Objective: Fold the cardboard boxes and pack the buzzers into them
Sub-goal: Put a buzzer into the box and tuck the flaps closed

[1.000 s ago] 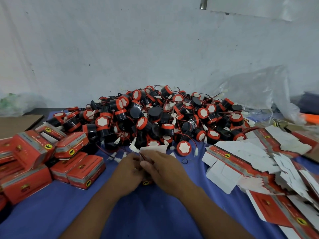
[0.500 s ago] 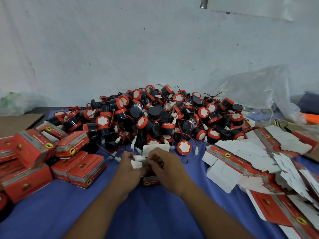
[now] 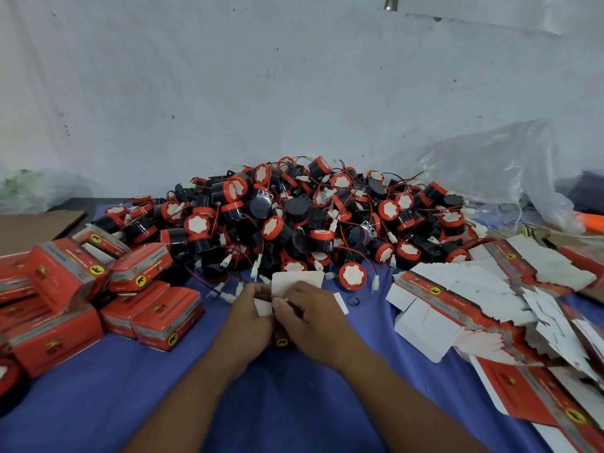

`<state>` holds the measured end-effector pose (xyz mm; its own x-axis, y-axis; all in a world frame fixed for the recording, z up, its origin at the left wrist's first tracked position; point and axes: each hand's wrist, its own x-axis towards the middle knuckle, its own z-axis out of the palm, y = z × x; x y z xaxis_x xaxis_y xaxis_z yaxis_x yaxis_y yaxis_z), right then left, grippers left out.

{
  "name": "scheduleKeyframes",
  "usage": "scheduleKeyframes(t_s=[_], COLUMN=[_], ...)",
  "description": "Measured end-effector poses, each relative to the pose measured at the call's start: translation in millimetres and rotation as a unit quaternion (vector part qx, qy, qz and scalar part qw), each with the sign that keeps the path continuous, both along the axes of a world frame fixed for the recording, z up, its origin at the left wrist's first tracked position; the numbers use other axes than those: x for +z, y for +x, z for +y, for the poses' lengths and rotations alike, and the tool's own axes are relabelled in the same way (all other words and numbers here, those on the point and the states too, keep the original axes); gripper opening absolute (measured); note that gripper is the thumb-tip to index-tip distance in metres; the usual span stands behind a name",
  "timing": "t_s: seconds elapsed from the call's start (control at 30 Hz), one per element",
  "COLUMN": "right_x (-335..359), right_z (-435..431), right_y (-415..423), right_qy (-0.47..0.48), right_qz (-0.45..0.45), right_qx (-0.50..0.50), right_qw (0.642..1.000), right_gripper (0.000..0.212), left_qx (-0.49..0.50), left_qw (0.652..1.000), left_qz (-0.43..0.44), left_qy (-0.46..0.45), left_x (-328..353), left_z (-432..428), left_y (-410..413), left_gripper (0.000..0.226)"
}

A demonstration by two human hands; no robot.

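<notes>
Nearest, on the blue tabletop (image 3: 277, 403), the left hand (image 3: 250, 317) and right hand (image 3: 312, 322) meet over one small box (image 3: 295, 282). Both have fingers curled and pinch its white flaps. The top flap stands open just beyond the fingertips, and a sliver of the red body shows beneath the palms. Whether a buzzer already sits inside is hidden by the hands. Close by, to the left of the left hand, lies a cluster of closed boxes (image 3: 157, 317), red with a yellow mark, some stacked; I take these to be the finished share. To the right of the right hand sprawls a heap of flat blanks (image 3: 457, 299), unfolded and overlapping. Beyond both hands rises the pile of loose buzzers (image 3: 294, 217), black with red caps and trailing wires, its nearest pieces just past the open flap. A crumpled plastic bag (image 3: 490, 171) lies farther off to the right. By my judgement only a small part is packed, and far more buzzers and blanks wait
</notes>
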<state>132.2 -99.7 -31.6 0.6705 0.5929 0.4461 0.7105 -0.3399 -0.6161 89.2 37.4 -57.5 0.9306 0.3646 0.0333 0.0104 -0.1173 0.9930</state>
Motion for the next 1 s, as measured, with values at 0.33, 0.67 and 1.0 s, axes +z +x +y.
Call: scheduleKeyframes(t_s=[0.33,0.67,1.0], right_x=[2.0,-10.9,-3.0], right_z=[-8.4,-15.0,-54.9], right_y=[4.2,20.1,51.4], right_qy=[-0.039,-0.172,0.169], right_qz=[-0.017,-0.160,0.194], right_qx=[0.025,0.031,-0.190], right_qw=[0.999,0.972,0.948], right_gripper=[0.017,0.029,0.013], left_qx=[0.052,-0.015,0.010], left_qw=[0.983,0.960,0.968], left_qz=[-0.156,-0.151,-0.094], left_qy=[0.079,0.236,0.234], left_x=[4.9,-3.9,-11.0], left_z=[1.7,-5.4,-9.4], left_y=[-5.4,-6.4,1.2], left_gripper=[0.018,0.028,0.021])
